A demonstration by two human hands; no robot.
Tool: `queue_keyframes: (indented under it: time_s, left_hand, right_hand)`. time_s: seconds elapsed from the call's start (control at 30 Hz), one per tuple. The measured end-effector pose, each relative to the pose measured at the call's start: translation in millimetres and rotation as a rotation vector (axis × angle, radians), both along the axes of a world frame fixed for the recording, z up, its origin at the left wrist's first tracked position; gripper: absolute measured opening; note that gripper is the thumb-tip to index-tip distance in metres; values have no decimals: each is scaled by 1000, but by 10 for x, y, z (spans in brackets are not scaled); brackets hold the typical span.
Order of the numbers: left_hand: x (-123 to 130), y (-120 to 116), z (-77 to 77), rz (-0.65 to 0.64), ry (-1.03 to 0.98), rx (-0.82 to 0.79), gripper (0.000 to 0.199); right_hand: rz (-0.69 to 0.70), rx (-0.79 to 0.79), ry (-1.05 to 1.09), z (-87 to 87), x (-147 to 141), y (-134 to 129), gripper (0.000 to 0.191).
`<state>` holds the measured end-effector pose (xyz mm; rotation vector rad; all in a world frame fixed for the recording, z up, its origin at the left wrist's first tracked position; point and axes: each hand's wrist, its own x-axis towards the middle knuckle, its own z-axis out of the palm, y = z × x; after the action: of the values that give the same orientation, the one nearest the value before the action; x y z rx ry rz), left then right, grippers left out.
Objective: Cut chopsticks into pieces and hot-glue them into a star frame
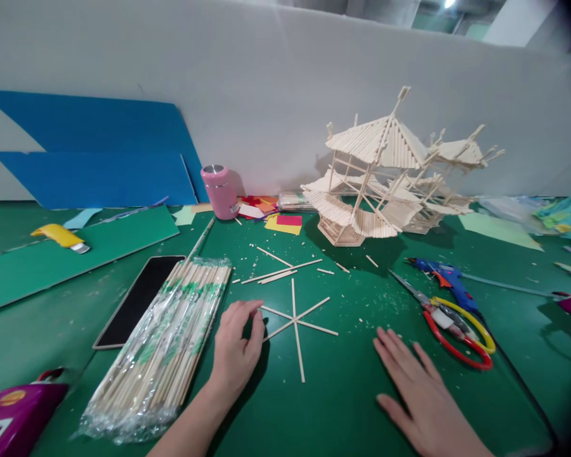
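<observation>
Several thin wooden sticks cross at one centre as a six-armed star (295, 319) on the green table. My left hand (238, 346) is beside its left arms, fingers loosely curled and thumb apart from the index finger. Its index fingertip is close to one stick end; whether they touch I cannot tell. Nothing shows in its grasp. Palm down on the table to the right, my right hand (412, 387) lies flat with fingers stretched and holds nothing. Behind the star are loose stick pieces (285, 270). A plastic-wrapped pack of chopsticks (159, 355) lies left of my left hand.
A wooden-stick pavilion model (375, 184) stands at the back. Scissors (452, 327) and a blue glue gun (445, 279) lie right. Left are a phone (133, 311), yellow cutter (61, 236) and purple tape measure (21, 416). A pink flask (219, 193) stands behind.
</observation>
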<state>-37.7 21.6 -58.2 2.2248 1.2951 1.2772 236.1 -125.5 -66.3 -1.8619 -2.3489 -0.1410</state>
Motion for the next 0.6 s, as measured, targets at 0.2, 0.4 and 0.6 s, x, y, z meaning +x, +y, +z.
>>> queue_keyframes:
  time_s: [0.2, 0.4, 0.6]
  left_hand:
    - [-16, 5, 25, 36, -5, -17, 16]
    - [-30, 9, 33, 21, 42, -29, 11]
    - [48, -36, 66, -114, 196, -94, 7]
  right_hand:
    - [-181, 142, 440, 113, 219, 112, 24]
    - [-32, 150, 460, 304, -101, 636, 30]
    - [184, -18, 517, 416, -545, 980, 42]
